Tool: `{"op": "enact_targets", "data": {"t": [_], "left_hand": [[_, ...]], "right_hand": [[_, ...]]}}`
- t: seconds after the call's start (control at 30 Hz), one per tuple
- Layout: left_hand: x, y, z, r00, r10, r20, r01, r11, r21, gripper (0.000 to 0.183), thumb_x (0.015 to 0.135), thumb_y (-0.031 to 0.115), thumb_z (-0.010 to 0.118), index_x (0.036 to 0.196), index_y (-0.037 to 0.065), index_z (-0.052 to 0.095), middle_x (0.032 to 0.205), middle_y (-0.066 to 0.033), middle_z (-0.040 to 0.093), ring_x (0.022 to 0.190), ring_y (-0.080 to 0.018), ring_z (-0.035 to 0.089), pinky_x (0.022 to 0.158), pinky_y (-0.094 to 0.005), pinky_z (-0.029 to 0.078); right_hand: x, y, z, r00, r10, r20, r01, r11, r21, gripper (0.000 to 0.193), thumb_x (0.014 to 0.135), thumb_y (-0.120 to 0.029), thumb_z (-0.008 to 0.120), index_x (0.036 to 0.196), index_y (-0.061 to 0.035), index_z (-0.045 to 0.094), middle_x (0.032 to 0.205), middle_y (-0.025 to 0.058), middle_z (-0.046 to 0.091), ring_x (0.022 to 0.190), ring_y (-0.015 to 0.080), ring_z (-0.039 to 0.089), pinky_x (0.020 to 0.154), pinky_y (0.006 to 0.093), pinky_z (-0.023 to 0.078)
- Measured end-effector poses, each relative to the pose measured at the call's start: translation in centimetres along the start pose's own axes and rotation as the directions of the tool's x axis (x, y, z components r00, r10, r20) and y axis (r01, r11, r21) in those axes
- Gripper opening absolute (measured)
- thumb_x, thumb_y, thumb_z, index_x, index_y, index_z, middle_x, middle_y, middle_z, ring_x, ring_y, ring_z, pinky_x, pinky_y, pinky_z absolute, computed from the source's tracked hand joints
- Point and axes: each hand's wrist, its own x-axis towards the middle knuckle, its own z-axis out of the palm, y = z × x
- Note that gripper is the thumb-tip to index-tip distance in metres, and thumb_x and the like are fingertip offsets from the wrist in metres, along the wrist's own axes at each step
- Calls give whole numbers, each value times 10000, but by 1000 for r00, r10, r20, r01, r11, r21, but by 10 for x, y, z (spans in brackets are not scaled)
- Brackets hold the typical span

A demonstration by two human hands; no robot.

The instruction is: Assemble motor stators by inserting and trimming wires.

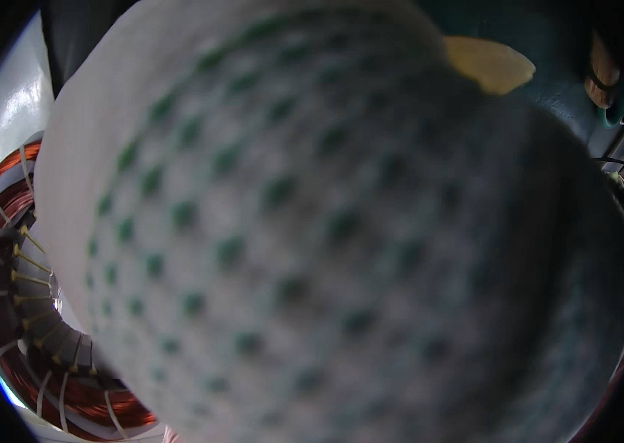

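Note:
One of my hands, in a white knitted work glove with green grip dots (275, 244), is right up against the camera and fills most of the head view. It is blurred. Which hand it is, I cannot tell, and its fingers cannot be made out. Behind it at the left shows part of a motor stator (2, 325), a ring of copper windings tied with white lacing, with pale yellow strips sticking out along its inner edge. The glove hides the rest. A pale yellow rounded piece (493, 65) pokes out past the glove's upper right; its kind is unclear.
A shiny whitish sheet or cover (16, 96) stands behind the stator at the upper left. Along the right rim are a brownish rounded thing (602, 74) and some thin cables (622, 162). A dark green surface (563, 29) lies in the upper right background.

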Motion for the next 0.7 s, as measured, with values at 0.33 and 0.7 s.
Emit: {"op": "enact_targets", "data": {"t": [0.33, 0.7], "left_hand": [[10, 13, 8, 999, 50, -1, -50, 998, 40, 722, 1028, 431, 520, 1553, 24, 236, 1534, -160, 379, 1396, -307, 409, 1166, -470, 325], [40, 39, 22, 989, 150, -2, -150, 987, -57, 737, 1046, 474, 479, 1565, 23, 215, 1563, -164, 355, 1431, -320, 381, 1185, -482, 303]], "right_hand": [[-17, 3, 5, 986, -110, -128, 111, 994, 0, 198, 845, -179, 683, 982, -37, 692, 776, 155, 668, 752, 347, 688, 684, 399, 561], [-4, 17, -6, 872, -39, -487, 103, 989, 105, 209, 797, -152, 716, 963, -28, 696, 753, 170, 642, 739, 357, 671, 681, 392, 553]]}}
